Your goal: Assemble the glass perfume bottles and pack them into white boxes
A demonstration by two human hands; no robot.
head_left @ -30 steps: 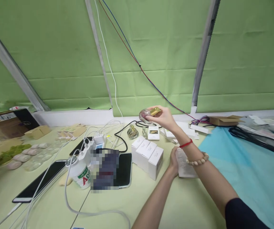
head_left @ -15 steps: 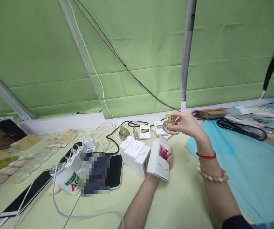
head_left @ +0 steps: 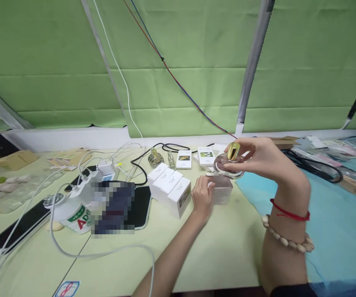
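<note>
My right hand [head_left: 263,159] is raised over the table and pinches a round, clear glass perfume bottle [head_left: 229,168] with a gold cap. Below the bottle, my left hand [head_left: 203,196] has its fingers curled on the left side of a white box [head_left: 221,190], which is blurred and partly hidden by the bottle. Just left of that hand, several white perfume boxes [head_left: 170,187] stand in a tight row. Behind them are another round bottle [head_left: 155,158] with a gold-coloured top and a small slim vial [head_left: 171,161].
White picture boxes [head_left: 184,159] lie at the back. Left are a phone [head_left: 142,208], a white bottle [head_left: 72,212], a power strip [head_left: 86,187] and trailing cables. A blue sheet [head_left: 335,231] covers the right side, with a black cable coil [head_left: 320,167] and packets behind.
The white box in my left hand has gone from tilted upright to low at the table, further back. My right hand has brought the perfume bottle closer. The view has shifted.
</note>
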